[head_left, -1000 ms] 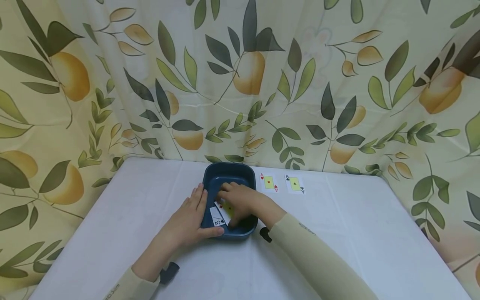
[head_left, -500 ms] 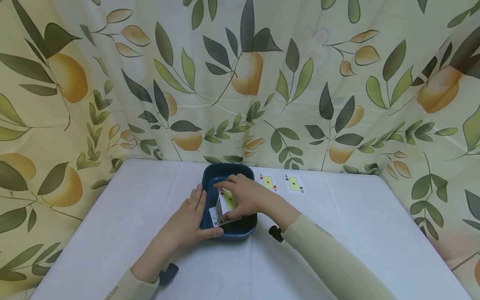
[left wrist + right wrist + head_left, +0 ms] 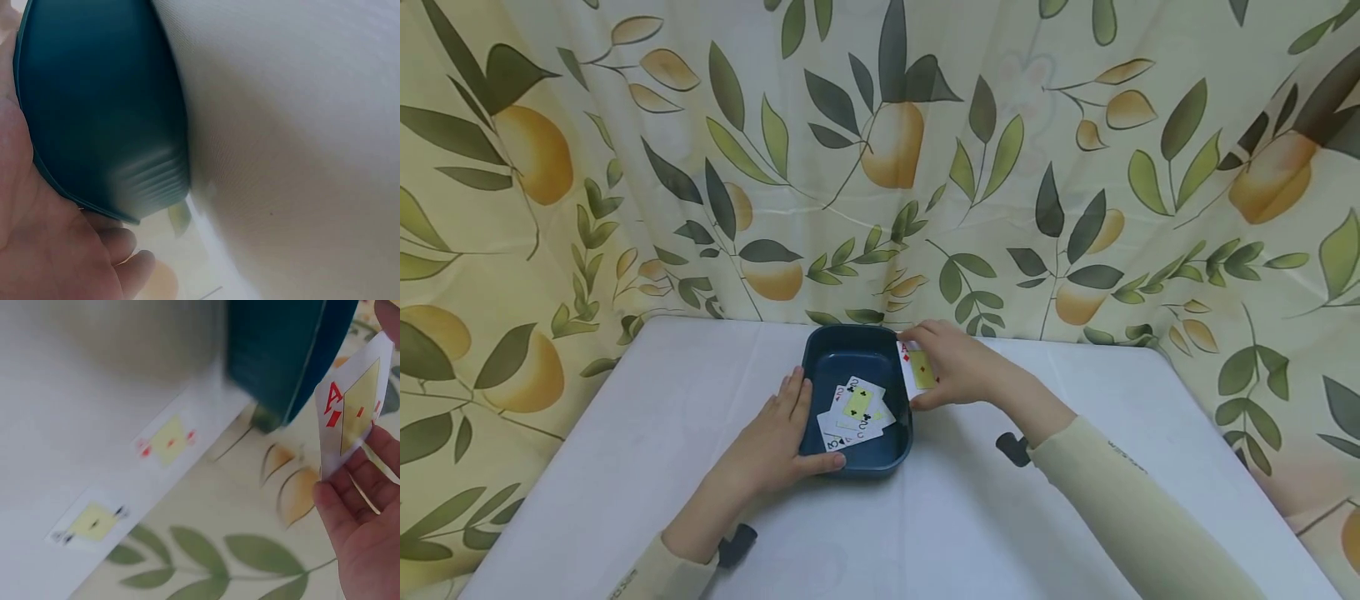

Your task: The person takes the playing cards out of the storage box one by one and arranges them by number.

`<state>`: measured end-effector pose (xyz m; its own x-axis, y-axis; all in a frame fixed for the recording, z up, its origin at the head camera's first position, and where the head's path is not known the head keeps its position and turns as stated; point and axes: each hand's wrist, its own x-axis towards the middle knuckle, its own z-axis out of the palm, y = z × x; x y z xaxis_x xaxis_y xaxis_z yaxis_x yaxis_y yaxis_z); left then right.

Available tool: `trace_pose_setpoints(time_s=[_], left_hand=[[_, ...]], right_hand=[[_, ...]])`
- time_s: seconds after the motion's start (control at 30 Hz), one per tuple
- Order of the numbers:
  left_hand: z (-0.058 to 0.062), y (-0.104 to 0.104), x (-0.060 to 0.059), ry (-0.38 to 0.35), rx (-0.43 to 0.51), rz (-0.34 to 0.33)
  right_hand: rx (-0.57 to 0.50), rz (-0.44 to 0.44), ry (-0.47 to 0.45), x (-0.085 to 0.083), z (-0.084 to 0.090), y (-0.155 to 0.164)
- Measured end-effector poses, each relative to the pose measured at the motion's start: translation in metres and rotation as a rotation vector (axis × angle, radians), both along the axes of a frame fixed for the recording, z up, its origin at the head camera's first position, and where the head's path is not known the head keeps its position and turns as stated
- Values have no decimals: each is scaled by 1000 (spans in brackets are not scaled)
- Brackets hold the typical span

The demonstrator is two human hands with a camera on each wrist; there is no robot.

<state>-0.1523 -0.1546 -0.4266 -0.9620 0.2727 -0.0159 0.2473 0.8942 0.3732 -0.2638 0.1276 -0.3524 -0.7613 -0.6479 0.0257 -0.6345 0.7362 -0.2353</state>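
My right hand [image 3: 961, 367] pinches an ace of diamonds [image 3: 916, 371] between thumb and fingers, above the right rim of a dark blue rectangular box [image 3: 887, 467]. In the right wrist view the ace of diamonds [image 3: 351, 412] is slightly bent and faces the camera. Along the box's left side lies my left hand [image 3: 775, 437], its fingers straight against the wall and its thumb over the near rim. Inside the box several playing cards overlap, with a two of clubs [image 3: 859, 403] on top.
Two cards lie side by side near the table's far edge, an ace of hearts [image 3: 170, 441] and a black ace [image 3: 92, 522]; the right hand hides them in the head view. Behind the white-covered table [image 3: 1060, 500] hangs a patterned curtain [image 3: 880, 167].
My right hand has lifted the ace of diamonds out of the box and carried it right, past the rim. The other cards in the box are uncovered. My left hand has stayed put.
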Motion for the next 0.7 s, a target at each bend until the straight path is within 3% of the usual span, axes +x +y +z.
trace_pose_setpoints(time_s=[0.7], left_hand=[[-4,0,-1,4,-2,4]], right_hand=[[65,-197,-37,-27,-18,87]])
